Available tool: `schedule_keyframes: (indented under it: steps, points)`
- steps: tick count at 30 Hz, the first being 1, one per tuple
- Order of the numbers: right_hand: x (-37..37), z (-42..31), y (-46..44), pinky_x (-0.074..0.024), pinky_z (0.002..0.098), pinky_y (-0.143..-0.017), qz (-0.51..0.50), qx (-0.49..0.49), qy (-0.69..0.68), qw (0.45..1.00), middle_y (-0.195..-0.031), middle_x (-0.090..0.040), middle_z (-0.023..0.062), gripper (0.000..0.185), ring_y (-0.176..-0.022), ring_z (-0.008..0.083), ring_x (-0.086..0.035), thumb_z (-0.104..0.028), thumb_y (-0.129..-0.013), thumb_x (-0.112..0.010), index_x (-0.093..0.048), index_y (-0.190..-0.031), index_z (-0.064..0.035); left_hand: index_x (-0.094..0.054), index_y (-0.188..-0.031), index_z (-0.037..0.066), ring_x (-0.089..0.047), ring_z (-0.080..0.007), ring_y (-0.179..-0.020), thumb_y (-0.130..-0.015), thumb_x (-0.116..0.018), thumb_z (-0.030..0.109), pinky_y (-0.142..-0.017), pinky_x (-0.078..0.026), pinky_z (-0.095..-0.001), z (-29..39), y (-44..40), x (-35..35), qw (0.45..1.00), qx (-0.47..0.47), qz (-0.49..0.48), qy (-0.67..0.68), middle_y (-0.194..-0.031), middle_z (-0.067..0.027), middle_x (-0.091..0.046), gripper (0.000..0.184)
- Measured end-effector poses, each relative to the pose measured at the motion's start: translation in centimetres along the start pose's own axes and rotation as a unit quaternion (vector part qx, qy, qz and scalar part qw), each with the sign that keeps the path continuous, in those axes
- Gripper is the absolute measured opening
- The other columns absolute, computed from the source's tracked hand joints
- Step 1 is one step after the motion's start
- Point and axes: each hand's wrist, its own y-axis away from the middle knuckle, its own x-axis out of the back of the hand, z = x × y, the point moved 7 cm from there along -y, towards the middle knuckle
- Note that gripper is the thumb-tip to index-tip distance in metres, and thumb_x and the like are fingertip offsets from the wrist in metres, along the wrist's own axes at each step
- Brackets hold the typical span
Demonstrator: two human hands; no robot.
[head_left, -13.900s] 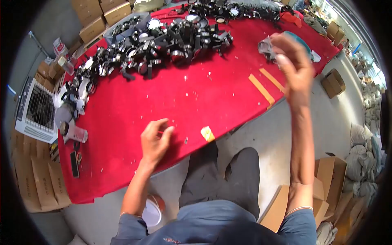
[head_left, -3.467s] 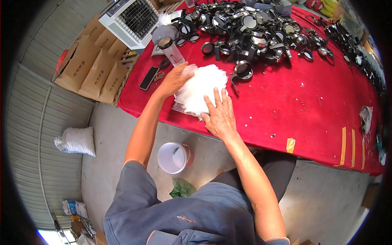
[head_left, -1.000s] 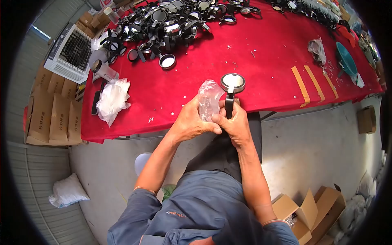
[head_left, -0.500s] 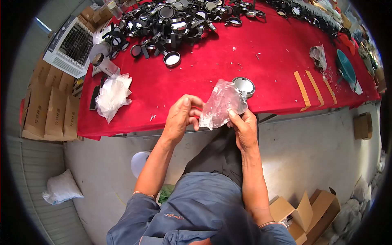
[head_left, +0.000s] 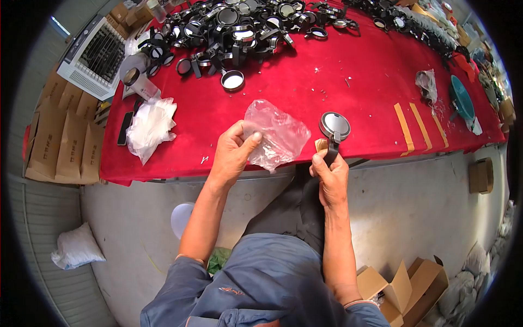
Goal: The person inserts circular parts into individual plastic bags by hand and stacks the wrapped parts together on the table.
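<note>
My left hand [head_left: 233, 155] pinches a crumpled clear plastic bag [head_left: 278, 136] between thumb and fingers, above the near edge of the red-covered table. In my right hand [head_left: 331, 177] is a round mirror [head_left: 335, 125] with a dark stem; its disc points away from me and the fingers close round the stem. A small tan piece [head_left: 321, 146] shows beside the stem at my right fingertips; I cannot tell what it is. Bag and mirror are apart from each other. A single similar round piece [head_left: 232, 80] lies farther back on the cloth.
A big heap of black-framed round mirrors [head_left: 229, 32] covers the table's back. A pile of clear bags [head_left: 151, 128], a phone [head_left: 126, 128] and a jar [head_left: 140, 84] lie left. Orange tape strips [head_left: 404, 128] and a teal bowl [head_left: 461, 98] are right. An open carton [head_left: 400, 289] stands below.
The bag has moved left with my left hand, which now grips it. My right hand has let go of the bag and now holds the mirror by its stem.
</note>
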Motion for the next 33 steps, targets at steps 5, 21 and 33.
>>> schedule_keyframes:
  steps: [5, 21, 33]
  points:
    - [0.0, -1.3, -1.1, -0.0394, 0.0263, -0.068, -0.076, -0.012, -0.01, 0.997, -0.081, -0.05, -0.0021, 0.051, -0.071, 0.0073, -0.045, -0.041, -0.102, -0.068, -0.064, -0.121, 0.006, -0.068, -0.106, 0.003, -0.062, -0.005, -0.079, -0.1, -0.072, 0.014, -0.07, -0.052, -0.0245, 0.0, -0.1, 0.0, 0.987, 0.034, -0.112, -0.106, -0.09, 0.0009, -0.069, 0.013]
    - [-3.0, -0.8, -1.1, -0.0495, 0.0277, -0.07, -0.033, 0.027, 0.147, 0.988, -0.082, -0.066, -0.0002, 0.016, -0.075, 0.0087, -0.059, -0.015, -0.097, -0.072, -0.071, -0.1, -0.0002, -0.068, -0.103, 0.002, -0.064, -0.0142, -0.072, -0.08, -0.089, 0.018, -0.064, -0.054, -0.0297, 3.6, 1.9, -1.4, 0.94, -0.135, 0.115, -0.291, -0.087, -0.0046, -0.068, 0.035]
    - [1.7, -2.6, -0.4, -0.0379, 0.0241, -0.057, -0.045, 0.059, 0.044, 0.996, -0.076, -0.056, -0.0026, 0.039, -0.062, 0.0056, -0.046, -0.033, -0.101, -0.071, -0.067, -0.107, 0.005, -0.069, -0.095, -0.001, -0.059, -0.0049, -0.066, -0.094, -0.073, 0.004, -0.06, -0.048, -0.0226, 3.8, -0.3, -3.7, 0.945, -0.128, 0.032, -0.299, -0.075, 0.0001, -0.065, 0.006]
